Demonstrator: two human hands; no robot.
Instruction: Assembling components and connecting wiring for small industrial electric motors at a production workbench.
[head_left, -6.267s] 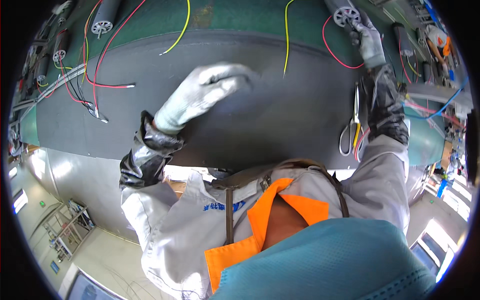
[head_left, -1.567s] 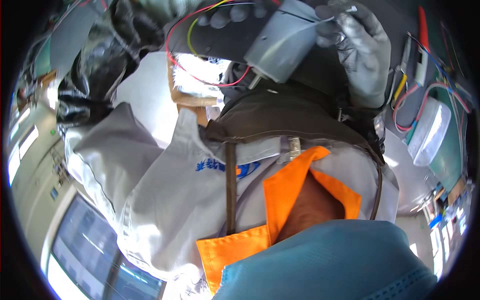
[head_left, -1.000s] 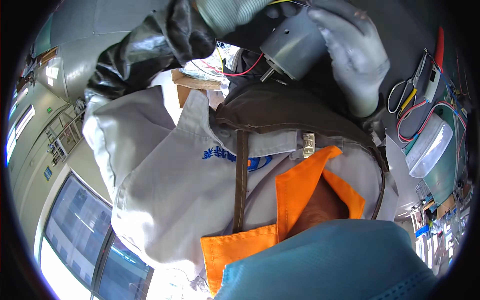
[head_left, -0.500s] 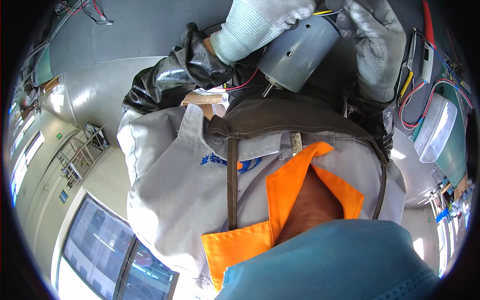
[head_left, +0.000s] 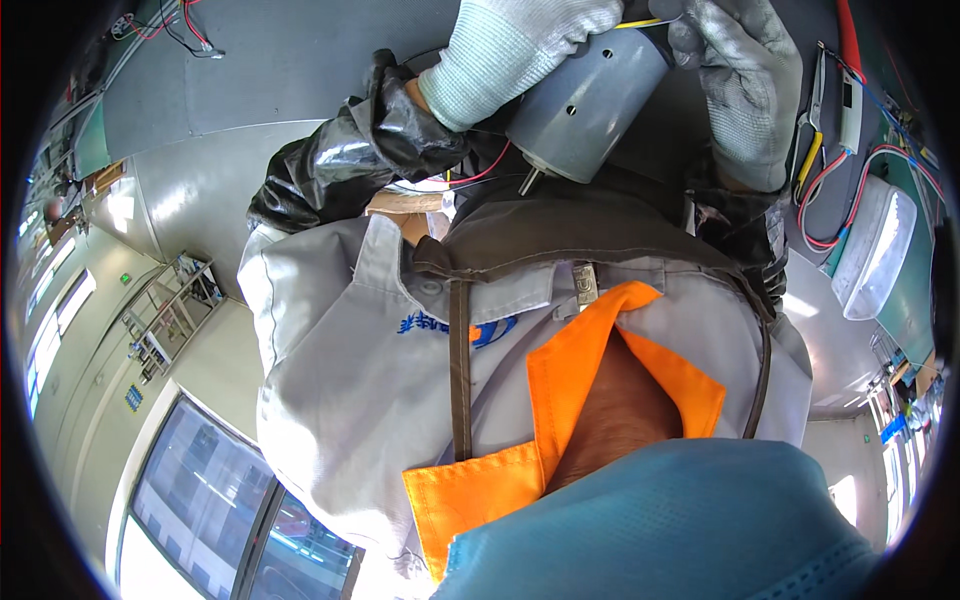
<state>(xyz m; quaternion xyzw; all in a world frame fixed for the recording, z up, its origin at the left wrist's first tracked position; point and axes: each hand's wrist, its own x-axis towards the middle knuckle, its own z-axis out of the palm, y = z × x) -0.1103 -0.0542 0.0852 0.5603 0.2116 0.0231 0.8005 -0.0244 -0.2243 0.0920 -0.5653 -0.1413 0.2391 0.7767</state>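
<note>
Seemingly to keep it straight, my right hand (head_left: 745, 90) pinches a yellow wire (head_left: 638, 24); my left hand (head_left: 515, 55) curls beside the grey motor (head_left: 590, 110), its grip hidden.

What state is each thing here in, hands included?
Grey motor: tilted, shaft pointing down-left in the picture.
Left hand: gloved, fingers bent at the motor's upper end.
Right hand: gloved, fingers curled by the yellow wire; grip unclear.
Yellow wire: running between the hands.
Red wire: bowed, beside the shaft.
Scissors: lying beside red-handled tool; how far open unclear.
Orange collar: open.
</note>
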